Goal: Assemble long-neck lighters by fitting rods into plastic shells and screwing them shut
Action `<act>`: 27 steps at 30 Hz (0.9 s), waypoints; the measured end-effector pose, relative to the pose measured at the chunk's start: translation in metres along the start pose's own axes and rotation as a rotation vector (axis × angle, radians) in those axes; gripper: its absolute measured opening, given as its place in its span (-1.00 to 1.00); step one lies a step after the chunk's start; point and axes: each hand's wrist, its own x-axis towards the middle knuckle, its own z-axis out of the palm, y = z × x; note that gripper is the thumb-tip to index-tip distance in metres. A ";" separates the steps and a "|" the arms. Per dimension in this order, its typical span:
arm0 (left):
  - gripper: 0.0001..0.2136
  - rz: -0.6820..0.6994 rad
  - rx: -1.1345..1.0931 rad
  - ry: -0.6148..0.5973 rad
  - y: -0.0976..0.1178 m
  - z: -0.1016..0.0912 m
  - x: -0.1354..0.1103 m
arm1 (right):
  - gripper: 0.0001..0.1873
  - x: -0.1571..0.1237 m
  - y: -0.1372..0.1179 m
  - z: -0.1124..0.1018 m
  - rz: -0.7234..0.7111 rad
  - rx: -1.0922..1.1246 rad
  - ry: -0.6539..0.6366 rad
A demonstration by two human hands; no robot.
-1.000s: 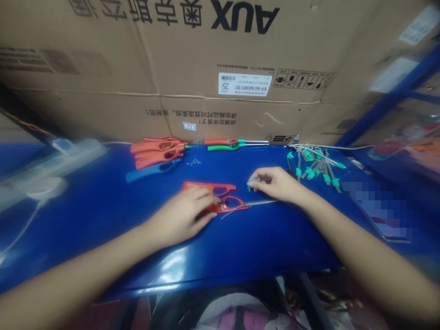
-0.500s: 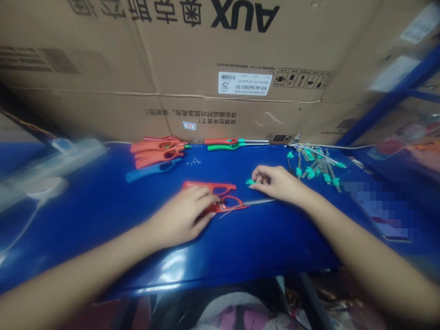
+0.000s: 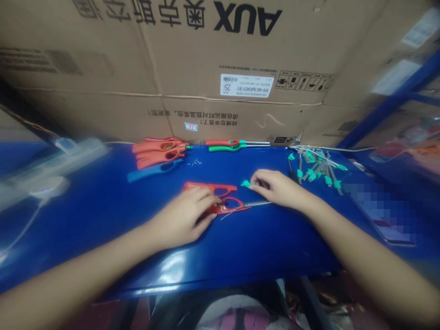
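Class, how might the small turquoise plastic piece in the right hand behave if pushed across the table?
The turquoise plastic piece is probably light, being small enough for the right hand to pinch. Its irregular outline suggests it would likelier slide than roll on the glossy blue table.
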 end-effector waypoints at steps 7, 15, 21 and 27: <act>-0.74 -0.045 -0.086 0.010 0.004 0.004 -0.002 | -0.87 -0.006 -0.033 0.016 -0.225 0.126 -0.059; -0.73 -0.050 -0.116 0.021 0.004 0.004 -0.002 | -0.83 -0.009 -0.037 0.014 -0.252 -0.026 -0.096; -0.74 -0.068 -0.144 0.028 0.006 0.002 -0.002 | -0.82 -0.008 -0.036 0.017 -0.279 0.019 -0.104; -0.74 -0.079 -0.174 0.007 0.006 0.002 -0.001 | -0.87 -0.007 -0.036 0.022 -0.304 0.087 -0.102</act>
